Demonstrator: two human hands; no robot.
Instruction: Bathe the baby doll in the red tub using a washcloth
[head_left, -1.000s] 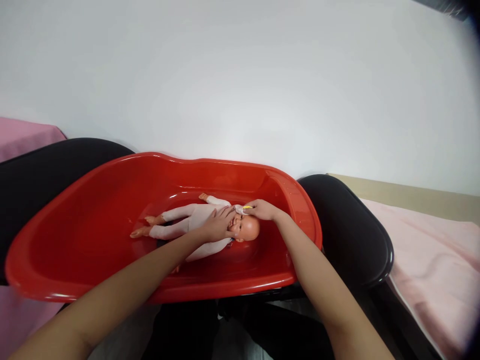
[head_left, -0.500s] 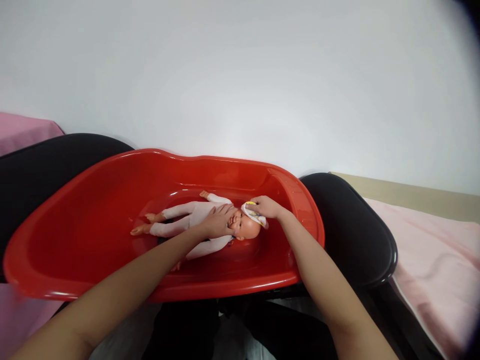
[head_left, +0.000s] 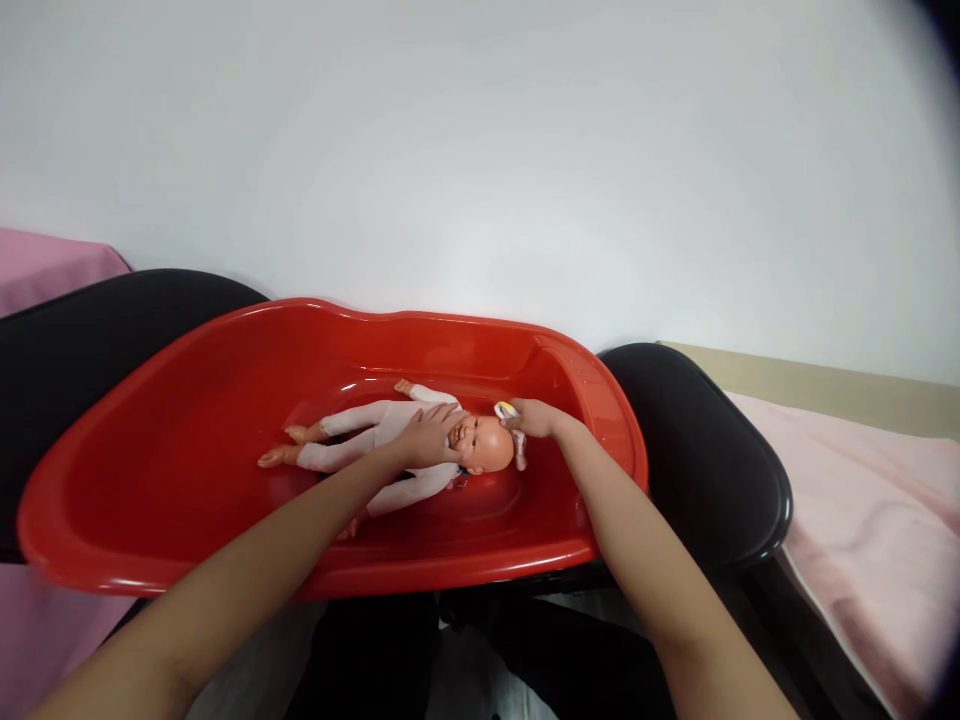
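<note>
A baby doll (head_left: 390, 425) in white long-sleeved clothing lies on its back in a red baby bathtub (head_left: 150, 480), its bald head toward the right. Across the doll's upper chest and neck rests my left hand (head_left: 431, 437), fingers stretched out and spread, thumb near the chin. My right hand (head_left: 534, 417) is closed on a small white cloth (head_left: 520, 450) with yellow on it, just beside the top of the doll's head. Part of the cloth hangs below my fingers. The doll's neck is mostly covered by my left hand.
Black rounded surfaces flank the tub, one at left (head_left: 127, 320) and another black tabletop (head_left: 712, 450) at right. Pink fabric (head_left: 870, 520) covers a surface farther right, and more pink cloth (head_left: 52, 265) is at far left. A white wall (head_left: 480, 150) rises behind the tub.
My right hand has drawn the cloth off the doll's forehead, slightly to the right and down past the crown. The left hand has stayed on the doll's chest.
</note>
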